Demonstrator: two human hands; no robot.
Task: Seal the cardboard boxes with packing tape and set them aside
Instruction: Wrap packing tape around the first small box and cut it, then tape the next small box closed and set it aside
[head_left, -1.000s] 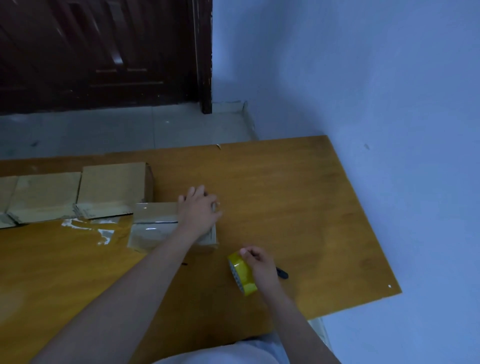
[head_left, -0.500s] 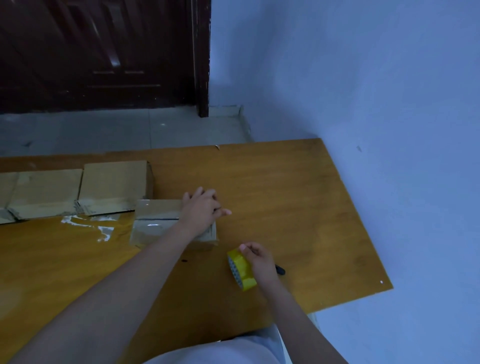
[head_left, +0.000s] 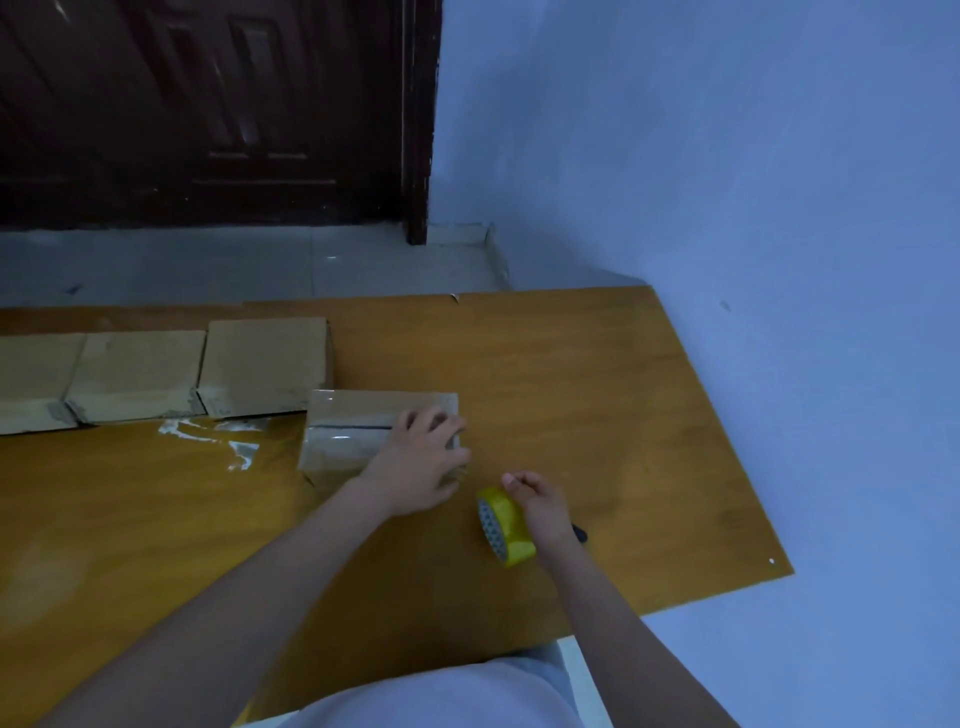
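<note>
A small cardboard box (head_left: 347, 432) lies on the wooden table (head_left: 597, 405), its top glossy with clear tape over a dark seam. My left hand (head_left: 422, 462) rests flat on the box's right end, fingers spread over the edge. Just right of it, my right hand (head_left: 540, 506) grips a yellow roll of packing tape (head_left: 506, 526) standing on the table. Three more cardboard boxes (head_left: 265, 364) sit in a row at the back left.
A crumpled strip of clear tape (head_left: 218, 436) lies on the table left of the box. A dark object (head_left: 581, 533) pokes out behind my right wrist. A blue wall borders the table's right edge; a dark door stands beyond the floor.
My left hand slid toward the near right corner of the box, fingers reaching over its edge. My right hand and the tape roll stayed in place.
</note>
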